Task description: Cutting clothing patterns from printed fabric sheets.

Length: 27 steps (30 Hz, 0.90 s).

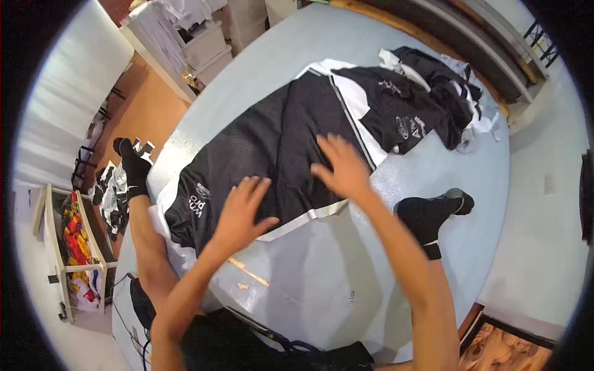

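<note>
Head view: we hold our bare left hand and right hand, fingers apart, over the long black white-edged fabric panel.

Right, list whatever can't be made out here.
All in the head view:
Black fabric beneath the left hand and right hand: covered by them.
Number of heaped garments: hidden by overlapping folds.
Brown patterned panel: cut off by the lower edge.
Colourful bundle: too small to identify.
</note>
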### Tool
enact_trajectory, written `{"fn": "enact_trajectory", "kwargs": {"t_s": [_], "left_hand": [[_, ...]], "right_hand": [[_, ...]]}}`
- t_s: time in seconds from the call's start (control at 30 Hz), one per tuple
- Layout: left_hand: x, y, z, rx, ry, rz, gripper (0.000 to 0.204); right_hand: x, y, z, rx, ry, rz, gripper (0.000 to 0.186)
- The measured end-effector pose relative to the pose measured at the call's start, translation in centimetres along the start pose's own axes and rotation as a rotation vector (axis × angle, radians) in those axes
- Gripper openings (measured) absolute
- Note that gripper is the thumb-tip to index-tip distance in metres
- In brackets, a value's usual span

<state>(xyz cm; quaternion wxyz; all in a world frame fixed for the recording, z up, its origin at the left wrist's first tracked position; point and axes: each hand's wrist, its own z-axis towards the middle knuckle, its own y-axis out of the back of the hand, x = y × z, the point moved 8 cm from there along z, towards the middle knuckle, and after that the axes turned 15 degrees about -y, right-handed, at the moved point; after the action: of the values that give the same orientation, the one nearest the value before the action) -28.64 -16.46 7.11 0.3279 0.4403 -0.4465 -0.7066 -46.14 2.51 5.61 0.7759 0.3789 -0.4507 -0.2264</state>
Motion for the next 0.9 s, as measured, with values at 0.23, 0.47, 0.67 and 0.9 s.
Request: {"fn": "enact_trajectory", "kwargs": {"t_s": [0.23, 0.47, 0.67, 0.9], "left_hand": [[5.2, 0.2, -4.7, -0.138, 0.167, 0.046, 0.108], [16.8, 3.0, -16.6, -0.390, 0.563, 0.254, 0.085], [19.3, 2.5, -13.9, -0.400, 0.517, -0.447, 0.031], [18.9, 10.5, -10.6, -0.417, 0.550, -1.015, 0.027]], "right_hand": [[-5.5, 0.8, -8.2, 0.123, -0.447, 0.332, 0.038], [10.4, -0.4, -13.2, 0.075, -0.045, 0.106, 0.054], [18.3, -12.3, -12.7, 0.087, -0.052, -0.071, 0.027], [7.7, 7.1, -11.1, -0.913, -0.692, 0.419, 0.020]]}}
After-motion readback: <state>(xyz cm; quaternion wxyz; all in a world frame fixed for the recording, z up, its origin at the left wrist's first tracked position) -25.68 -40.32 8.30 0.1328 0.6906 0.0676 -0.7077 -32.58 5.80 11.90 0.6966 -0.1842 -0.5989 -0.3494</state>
